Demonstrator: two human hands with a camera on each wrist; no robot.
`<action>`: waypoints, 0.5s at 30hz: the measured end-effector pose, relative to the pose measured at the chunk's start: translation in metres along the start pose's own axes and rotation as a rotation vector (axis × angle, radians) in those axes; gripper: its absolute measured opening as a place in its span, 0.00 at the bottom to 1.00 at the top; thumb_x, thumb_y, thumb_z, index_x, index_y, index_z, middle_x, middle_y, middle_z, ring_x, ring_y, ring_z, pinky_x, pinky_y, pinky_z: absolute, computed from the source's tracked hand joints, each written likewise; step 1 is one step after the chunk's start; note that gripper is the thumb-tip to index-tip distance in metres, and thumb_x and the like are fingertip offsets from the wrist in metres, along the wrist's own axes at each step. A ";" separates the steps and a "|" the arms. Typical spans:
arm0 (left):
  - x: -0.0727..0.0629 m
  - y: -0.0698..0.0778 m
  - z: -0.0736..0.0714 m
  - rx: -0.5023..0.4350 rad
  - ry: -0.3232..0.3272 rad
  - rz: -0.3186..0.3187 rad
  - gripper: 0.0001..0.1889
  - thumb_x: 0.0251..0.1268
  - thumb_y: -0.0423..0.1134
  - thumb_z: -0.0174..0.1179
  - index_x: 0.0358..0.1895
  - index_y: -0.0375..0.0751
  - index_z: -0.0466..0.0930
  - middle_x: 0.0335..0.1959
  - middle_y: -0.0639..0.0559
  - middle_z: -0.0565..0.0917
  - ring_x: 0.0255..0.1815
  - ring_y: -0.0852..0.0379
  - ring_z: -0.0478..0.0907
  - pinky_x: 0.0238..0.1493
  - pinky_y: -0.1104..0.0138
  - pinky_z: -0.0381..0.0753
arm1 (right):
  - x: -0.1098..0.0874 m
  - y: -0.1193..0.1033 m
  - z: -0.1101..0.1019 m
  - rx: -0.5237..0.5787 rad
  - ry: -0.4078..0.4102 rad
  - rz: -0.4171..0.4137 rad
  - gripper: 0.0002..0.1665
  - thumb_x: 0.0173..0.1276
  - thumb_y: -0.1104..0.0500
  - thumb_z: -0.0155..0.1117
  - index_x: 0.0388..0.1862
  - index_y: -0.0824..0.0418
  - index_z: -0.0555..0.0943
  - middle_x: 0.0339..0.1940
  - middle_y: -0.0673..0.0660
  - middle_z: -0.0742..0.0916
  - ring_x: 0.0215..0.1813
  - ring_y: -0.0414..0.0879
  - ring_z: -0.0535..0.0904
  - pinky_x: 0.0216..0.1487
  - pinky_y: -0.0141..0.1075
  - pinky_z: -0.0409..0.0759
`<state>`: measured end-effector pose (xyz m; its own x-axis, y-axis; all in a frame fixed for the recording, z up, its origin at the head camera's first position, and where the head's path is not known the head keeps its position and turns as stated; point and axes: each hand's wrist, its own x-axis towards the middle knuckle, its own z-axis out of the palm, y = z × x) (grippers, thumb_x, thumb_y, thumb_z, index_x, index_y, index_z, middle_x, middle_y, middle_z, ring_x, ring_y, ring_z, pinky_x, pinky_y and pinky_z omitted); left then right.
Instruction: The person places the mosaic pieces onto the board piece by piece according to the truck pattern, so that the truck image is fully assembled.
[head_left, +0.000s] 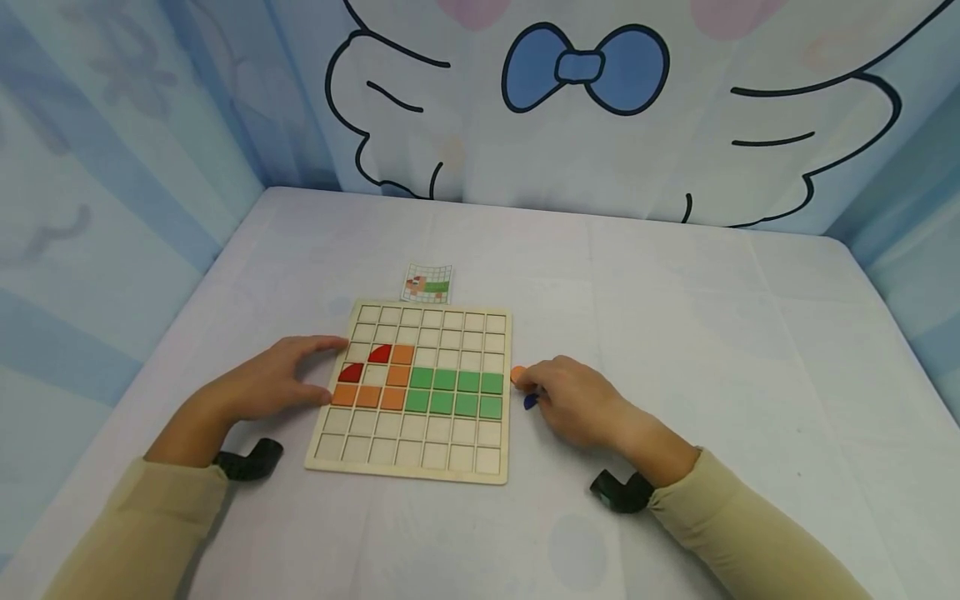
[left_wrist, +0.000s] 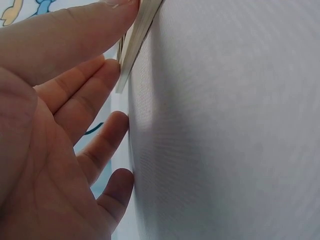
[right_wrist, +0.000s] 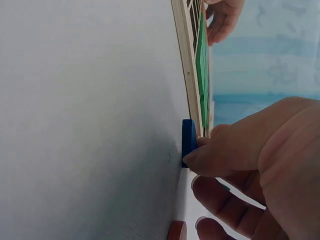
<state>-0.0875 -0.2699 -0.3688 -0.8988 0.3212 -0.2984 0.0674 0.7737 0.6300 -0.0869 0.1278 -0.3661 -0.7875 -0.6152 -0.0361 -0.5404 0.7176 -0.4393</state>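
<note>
A light wooden grid board [head_left: 405,475] lies on the table, holding orange and green squares and two red quarter-round pieces [head_left: 380,354]. My left hand [head_left: 266,383] touches the board's left edge with its thumb and fingertips, the fingers spread and fairly straight. Just off the right edge, my right hand [head_left: 581,404] pinches an orange piece [head_left: 517,374] between thumb and curled index finger; fingers cover part of it. A dark blue piece [right_wrist: 187,142] lies against the thumb tip. Beneath the right hand, a reddish piece [right_wrist: 176,230] shows in the right wrist view.
A small printed card [head_left: 427,284] with a coloured grid picture lies just beyond the board's far edge. White cloth [head_left: 675,333] covers the table. Patterned curtains [head_left: 585,150] hang behind it and at both sides.
</note>
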 end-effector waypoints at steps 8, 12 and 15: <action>-0.001 0.001 -0.001 0.005 0.001 -0.004 0.39 0.59 0.37 0.71 0.74 0.37 0.65 0.74 0.32 0.62 0.75 0.32 0.53 0.70 0.36 0.54 | -0.001 0.003 0.001 0.017 0.025 -0.009 0.15 0.67 0.72 0.58 0.51 0.66 0.84 0.46 0.55 0.87 0.50 0.51 0.82 0.54 0.45 0.79; -0.001 0.001 -0.001 0.001 0.001 -0.001 0.39 0.59 0.37 0.71 0.74 0.37 0.65 0.74 0.32 0.62 0.75 0.32 0.53 0.70 0.36 0.54 | -0.001 0.002 0.002 0.043 0.036 -0.017 0.14 0.68 0.72 0.58 0.50 0.66 0.83 0.46 0.55 0.87 0.49 0.50 0.83 0.53 0.44 0.80; -0.001 0.001 -0.001 -0.001 0.001 0.002 0.39 0.59 0.36 0.71 0.74 0.37 0.65 0.74 0.32 0.62 0.75 0.32 0.53 0.70 0.36 0.54 | 0.000 0.001 0.001 0.064 0.035 -0.010 0.14 0.68 0.72 0.58 0.50 0.66 0.83 0.46 0.55 0.87 0.48 0.48 0.83 0.53 0.43 0.80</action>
<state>-0.0871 -0.2699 -0.3671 -0.8989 0.3224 -0.2965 0.0687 0.7724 0.6314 -0.0866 0.1280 -0.3677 -0.7925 -0.6098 -0.0004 -0.5293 0.6881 -0.4963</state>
